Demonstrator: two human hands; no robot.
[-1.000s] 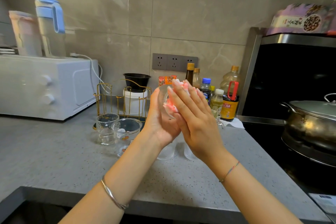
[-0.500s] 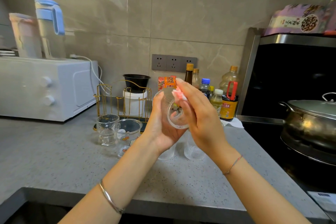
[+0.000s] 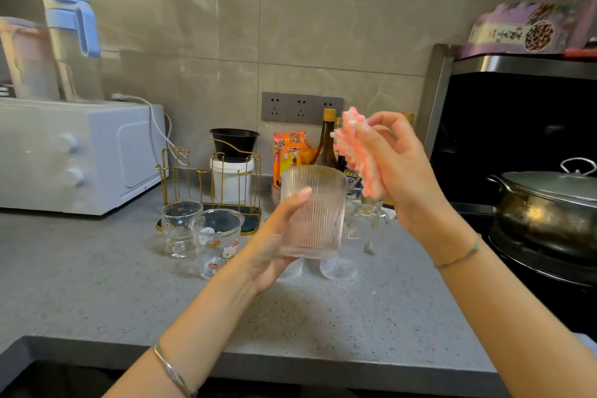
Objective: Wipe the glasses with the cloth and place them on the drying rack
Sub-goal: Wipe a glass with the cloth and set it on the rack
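Note:
My left hand [image 3: 274,242] grips a ribbed clear glass [image 3: 315,203] upright above the counter. My right hand [image 3: 400,171] holds a pink and white cloth [image 3: 358,155] up to the right of the glass, apart from it. A gold wire drying rack [image 3: 210,181] stands behind, to the left, with nothing on its pegs. Two clear glasses stand in front of it: a small one [image 3: 181,229] and one with a cartoon print [image 3: 219,239]. More ribbed glasses [image 3: 339,265] stand on the counter under my hands, partly hidden.
A white microwave [image 3: 74,155] with jugs on top sits at the left. Sauce bottles and packets [image 3: 294,152] line the wall behind the glass. A steel pot [image 3: 549,203] sits on the stove at the right. The grey counter's front edge [image 3: 290,362] runs below my arms.
My right hand pulled the cloth out of the glass and lifted it to the right. My left hand turned the glass from tilted toward me to upright.

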